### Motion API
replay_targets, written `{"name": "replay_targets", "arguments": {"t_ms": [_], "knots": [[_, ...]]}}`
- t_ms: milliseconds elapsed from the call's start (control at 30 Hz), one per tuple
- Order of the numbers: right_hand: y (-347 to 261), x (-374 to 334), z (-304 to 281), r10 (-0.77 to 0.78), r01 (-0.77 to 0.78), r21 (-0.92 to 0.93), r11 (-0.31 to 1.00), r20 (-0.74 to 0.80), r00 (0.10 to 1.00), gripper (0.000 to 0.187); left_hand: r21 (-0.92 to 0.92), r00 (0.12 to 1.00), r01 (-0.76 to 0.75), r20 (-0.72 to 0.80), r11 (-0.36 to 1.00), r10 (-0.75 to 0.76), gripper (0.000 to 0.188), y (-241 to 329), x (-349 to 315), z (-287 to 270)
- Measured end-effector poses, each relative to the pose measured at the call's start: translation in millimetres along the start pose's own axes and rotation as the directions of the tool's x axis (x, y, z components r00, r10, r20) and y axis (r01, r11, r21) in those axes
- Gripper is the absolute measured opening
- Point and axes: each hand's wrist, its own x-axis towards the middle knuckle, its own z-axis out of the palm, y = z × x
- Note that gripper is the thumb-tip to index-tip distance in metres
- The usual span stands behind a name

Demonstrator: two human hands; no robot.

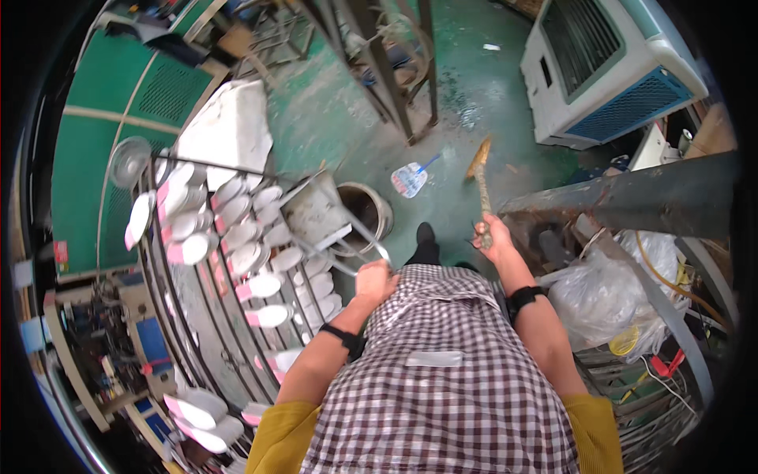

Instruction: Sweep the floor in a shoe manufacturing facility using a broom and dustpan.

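My left hand (374,283) is closed around the handle of a grey metal dustpan (312,212), whose worn pan tilts out to the left. Behind the pan, a round bucket (382,212) with a dark inside stands on the floor, partly hidden by it. My right hand (493,235) grips a short hand broom (483,186) by its handle. The tan bristle end of the broom points away from me, over the green floor. A flat hand fan (409,180) with a blue handle lies on the floor between the bucket and the broom.
Close on my left is a rack (168,296) holding several white and pink shoe-shaped pieces (237,209). An air cooler (580,79) stands far right. A metal beam (624,197) and clear plastic bags (604,296) are near my right arm. Steel legs (387,71) rise ahead.
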Motion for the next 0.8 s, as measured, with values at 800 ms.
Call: {"name": "replay_targets", "arguments": {"t_ms": [800], "knots": [[-406.1,235.7,150.0,-0.039,0.024,-0.164,0.986,-0.092,0.995,0.061,-0.752,0.479,0.591,0.038,0.29,-0.877,0.022,41.0,255.1,-270.7]]}}
